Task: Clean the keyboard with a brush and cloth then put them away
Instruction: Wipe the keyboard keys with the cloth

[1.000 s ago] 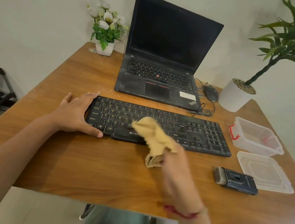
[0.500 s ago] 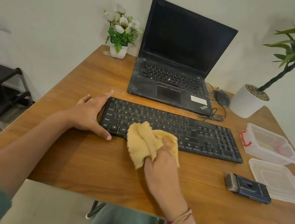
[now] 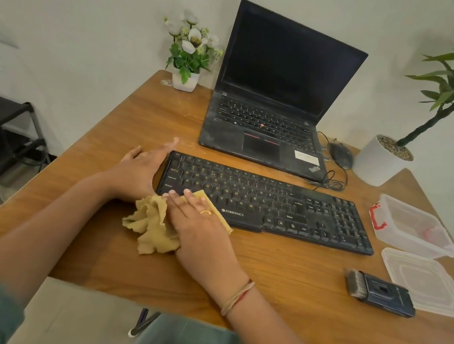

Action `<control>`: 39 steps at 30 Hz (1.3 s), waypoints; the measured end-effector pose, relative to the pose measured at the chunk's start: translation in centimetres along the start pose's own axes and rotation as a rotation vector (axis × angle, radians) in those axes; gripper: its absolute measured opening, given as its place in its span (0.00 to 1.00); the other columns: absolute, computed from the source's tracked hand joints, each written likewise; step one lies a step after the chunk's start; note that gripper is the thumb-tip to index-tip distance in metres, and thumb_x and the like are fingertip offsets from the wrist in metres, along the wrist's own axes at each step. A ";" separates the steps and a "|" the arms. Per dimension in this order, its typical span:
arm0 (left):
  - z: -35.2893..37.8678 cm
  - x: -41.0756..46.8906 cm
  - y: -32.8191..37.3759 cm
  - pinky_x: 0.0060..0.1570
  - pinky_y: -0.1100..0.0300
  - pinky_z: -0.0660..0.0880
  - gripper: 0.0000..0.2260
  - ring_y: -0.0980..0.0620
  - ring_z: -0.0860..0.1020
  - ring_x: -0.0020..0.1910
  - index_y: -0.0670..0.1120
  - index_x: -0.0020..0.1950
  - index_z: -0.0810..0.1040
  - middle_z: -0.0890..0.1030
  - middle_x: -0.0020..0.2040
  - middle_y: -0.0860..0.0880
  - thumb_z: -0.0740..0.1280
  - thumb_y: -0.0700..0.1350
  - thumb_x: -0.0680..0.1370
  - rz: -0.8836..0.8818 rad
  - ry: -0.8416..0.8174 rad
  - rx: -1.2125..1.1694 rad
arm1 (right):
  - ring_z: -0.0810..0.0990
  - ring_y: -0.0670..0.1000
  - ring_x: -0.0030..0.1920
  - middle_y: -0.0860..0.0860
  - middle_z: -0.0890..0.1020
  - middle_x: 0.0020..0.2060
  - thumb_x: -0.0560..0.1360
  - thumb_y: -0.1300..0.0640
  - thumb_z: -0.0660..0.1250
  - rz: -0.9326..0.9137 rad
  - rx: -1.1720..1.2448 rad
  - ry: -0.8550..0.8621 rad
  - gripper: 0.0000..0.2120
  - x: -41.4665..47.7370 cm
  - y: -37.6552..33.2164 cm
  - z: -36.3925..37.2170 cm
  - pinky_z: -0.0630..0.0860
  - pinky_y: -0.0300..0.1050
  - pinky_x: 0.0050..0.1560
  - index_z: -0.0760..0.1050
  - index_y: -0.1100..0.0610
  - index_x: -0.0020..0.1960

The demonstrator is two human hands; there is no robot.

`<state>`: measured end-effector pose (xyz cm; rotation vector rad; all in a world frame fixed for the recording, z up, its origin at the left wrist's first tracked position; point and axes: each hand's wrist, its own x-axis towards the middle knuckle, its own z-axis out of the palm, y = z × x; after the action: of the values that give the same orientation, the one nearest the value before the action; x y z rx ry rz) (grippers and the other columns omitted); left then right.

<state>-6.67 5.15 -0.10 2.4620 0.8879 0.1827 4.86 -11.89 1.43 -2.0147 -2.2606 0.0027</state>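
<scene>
while r hand [image 3: 203, 227] presses cloth [image 3: 151, 225], brush [image 3: 378, 292] lies by lid [image 3: 437, 288].

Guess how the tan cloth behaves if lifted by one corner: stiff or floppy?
Likely floppy: the cloth lies bunched in soft folds under the right hand, so it should drape. Probably light, since it looks thin. Pushed, it likely crumples rather than slides whole.

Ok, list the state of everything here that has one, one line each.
Laptop: open, screen dark.
Keyboard: lying flat, cloth on its front left corner.
Cloth: crumpled, pressed onto the keyboard by the right hand.
Brush: lying untouched beside the lid.
Container: open, lid off.
Lid: lying flat in front of the container.
Left hand: open, resting against the keyboard's left end.
Right hand: fingers straight, pressing the cloth.
</scene>
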 end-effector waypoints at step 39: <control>0.9 0.7 -0.4 0.73 0.46 0.41 0.64 0.48 0.54 0.75 0.54 0.76 0.38 0.54 0.77 0.50 0.55 0.83 0.48 -0.021 0.026 0.138 | 0.80 0.57 0.47 0.55 0.81 0.44 0.77 0.62 0.56 0.850 0.080 0.141 0.09 -4.6 21.6 -4.2 0.68 0.43 0.40 0.74 0.54 0.45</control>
<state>-6.10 5.51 -1.08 2.5818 0.9662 0.1511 27.07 -14.27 3.56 -2.6411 -1.1617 0.0230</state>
